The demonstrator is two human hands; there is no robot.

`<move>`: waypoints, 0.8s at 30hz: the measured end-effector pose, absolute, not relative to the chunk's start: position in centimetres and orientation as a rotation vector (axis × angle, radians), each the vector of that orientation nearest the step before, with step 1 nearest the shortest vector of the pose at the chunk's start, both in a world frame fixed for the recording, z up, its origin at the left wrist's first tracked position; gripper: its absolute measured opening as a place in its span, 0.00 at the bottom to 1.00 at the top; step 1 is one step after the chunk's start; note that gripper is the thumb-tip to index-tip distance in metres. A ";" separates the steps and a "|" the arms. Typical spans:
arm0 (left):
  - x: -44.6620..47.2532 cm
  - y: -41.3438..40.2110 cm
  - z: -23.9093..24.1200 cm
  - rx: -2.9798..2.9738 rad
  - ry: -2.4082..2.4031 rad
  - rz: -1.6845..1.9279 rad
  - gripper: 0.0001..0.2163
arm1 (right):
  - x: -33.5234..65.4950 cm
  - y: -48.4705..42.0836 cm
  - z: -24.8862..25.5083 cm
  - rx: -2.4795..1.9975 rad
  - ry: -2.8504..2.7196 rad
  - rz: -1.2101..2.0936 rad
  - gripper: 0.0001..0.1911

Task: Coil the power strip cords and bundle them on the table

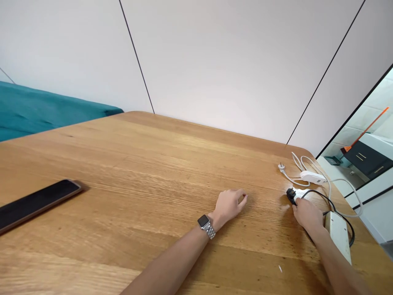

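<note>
We seem to be at the gripping step: our right hand (308,215) is clamped on the black power plug (291,194), which juts from the grip at eleven o'clock. Our left hand (229,205) curls at the plug's nine o'clock; together or apart, we cannot tell. The next move calls for slack in the black cord (353,237).
</note>
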State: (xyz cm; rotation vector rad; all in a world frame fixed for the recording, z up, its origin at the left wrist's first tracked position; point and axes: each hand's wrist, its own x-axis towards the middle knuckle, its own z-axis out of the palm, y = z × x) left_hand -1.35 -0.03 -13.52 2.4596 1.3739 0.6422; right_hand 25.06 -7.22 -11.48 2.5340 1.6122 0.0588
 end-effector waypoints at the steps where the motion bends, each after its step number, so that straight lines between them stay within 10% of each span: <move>1: -1.3 0.0 -13.6 2.461 1.365 0.647 0.11 | 24.6 -6.8 -11.6 2.549 1.634 0.080 0.13; 24: -0.6 -0.6 -13.2 2.342 1.320 0.570 0.14 | 24.9 1.2 -15.3 2.807 2.095 0.554 0.14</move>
